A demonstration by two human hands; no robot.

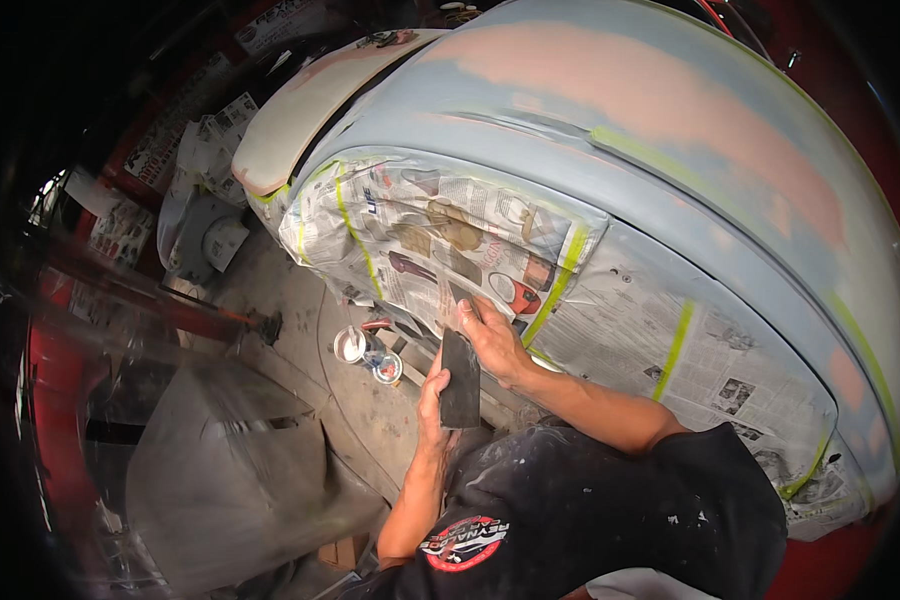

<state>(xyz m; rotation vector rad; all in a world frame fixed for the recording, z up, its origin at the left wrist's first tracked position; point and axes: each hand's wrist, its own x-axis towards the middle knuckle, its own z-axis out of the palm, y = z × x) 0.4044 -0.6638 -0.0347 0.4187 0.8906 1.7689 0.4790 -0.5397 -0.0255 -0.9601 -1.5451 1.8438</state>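
Nearest the camera, a black shirt spreads across the lower centre and lower right of the frame. Just below the frame's middle, the dark block sits in the left grip, which is clasped on its left edge with the thumb over the visible face. The block looks light, stiff and hardly fragile, perhaps slightly slippery if dusty; its long edges seem the surest place to take hold. The right grip has its fingers curled near the block's upper end; a dark sliver shows beside them, but I cannot tell whether they grasp it. The left fingers behind the block and its far face are hidden. At lower left, the folds of a grey cover blur into shadow, and the painted car body fades at the dark right rim.
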